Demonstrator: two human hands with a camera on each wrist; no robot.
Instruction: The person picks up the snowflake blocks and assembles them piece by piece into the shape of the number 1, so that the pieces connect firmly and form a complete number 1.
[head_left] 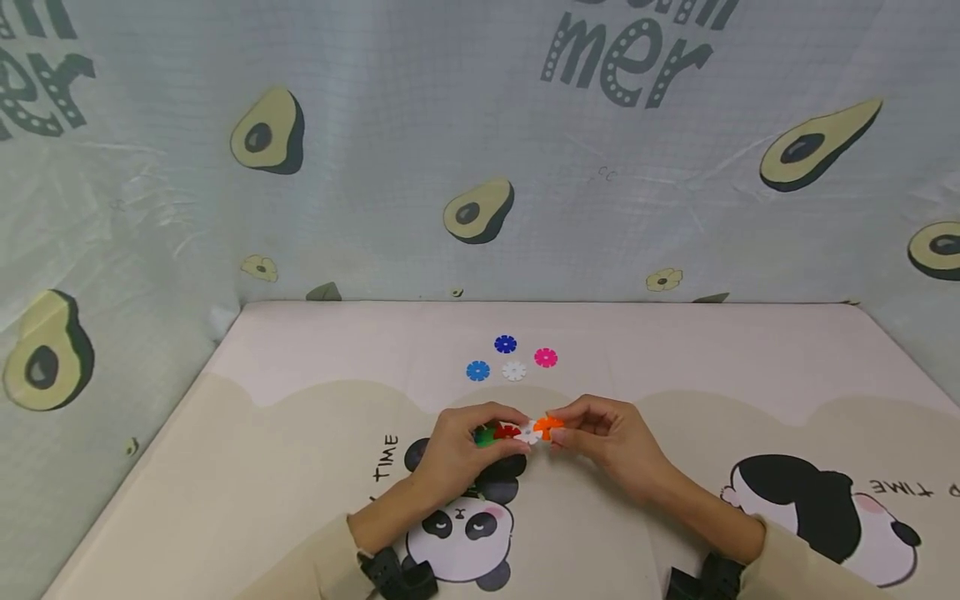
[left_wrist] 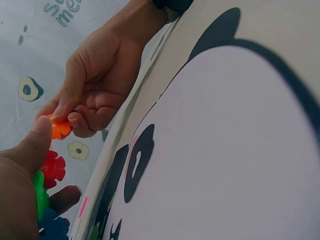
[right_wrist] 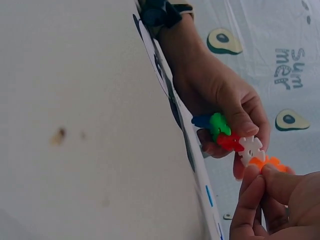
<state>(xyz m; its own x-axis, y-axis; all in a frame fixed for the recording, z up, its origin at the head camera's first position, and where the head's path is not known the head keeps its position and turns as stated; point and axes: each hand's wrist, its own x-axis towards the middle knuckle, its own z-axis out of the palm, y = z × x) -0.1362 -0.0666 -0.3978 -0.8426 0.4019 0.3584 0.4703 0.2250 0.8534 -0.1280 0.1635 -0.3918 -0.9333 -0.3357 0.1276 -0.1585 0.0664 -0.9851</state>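
My left hand grips a short chain of notched plastic discs. In the right wrist view the chain runs from a blue disc through a green disc and a red disc to a white disc. At the white end, my right hand pinches an orange disc between thumb and fingers. The orange disc meets the white one; how deep their slots interlock I cannot tell. Fingers partly hide the blue and green discs in the head view.
Beyond the hands lie loose discs on the table: dark blue, light blue, white and pink. The tabletop cover has printed pandas. An avocado-patterned curtain hangs behind the table's back edge.
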